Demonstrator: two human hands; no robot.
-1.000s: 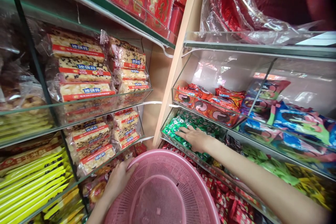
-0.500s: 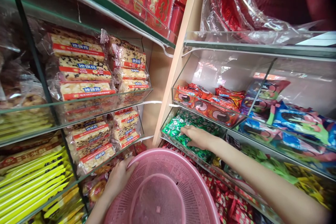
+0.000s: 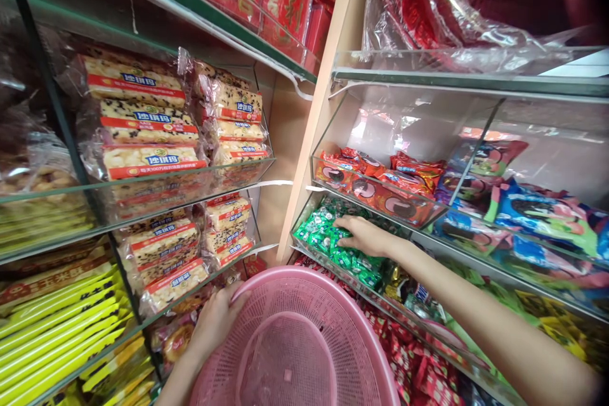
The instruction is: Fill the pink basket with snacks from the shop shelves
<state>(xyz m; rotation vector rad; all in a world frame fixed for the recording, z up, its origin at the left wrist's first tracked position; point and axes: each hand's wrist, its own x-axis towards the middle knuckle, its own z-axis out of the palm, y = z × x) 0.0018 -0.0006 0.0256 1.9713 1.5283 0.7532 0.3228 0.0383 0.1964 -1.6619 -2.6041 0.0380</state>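
Observation:
My left hand point(image 3: 219, 317) grips the left rim of a round pink plastic basket point(image 3: 257, 279), fingers curled over its edge. No goods show on the mesh bottom of the basket. To the right, my right hand point(image 3: 364, 236) reaches into a glass-fronted compartment and rests at the surface of a heap of small green-wrapped candies point(image 3: 316, 228). Its fingers are bent, with a gap between fingertips and thumb, and I see nothing held in them.
Wrapped snack bars point(image 3: 152, 115) fill the glass shelves at left, above yellow packets point(image 3: 61, 336). Red-orange packets point(image 3: 375, 184) lie just above my right hand, with blue packets point(image 3: 537, 219) farther right. Red-wrapped sweets point(image 3: 423, 361) sit lower right. Glass shelf fronts border the compartments.
My right hand has shifted slightly right and up over the green candies, uncovering more of them. The left hand and basket stay almost in place. The view has tilted a little.

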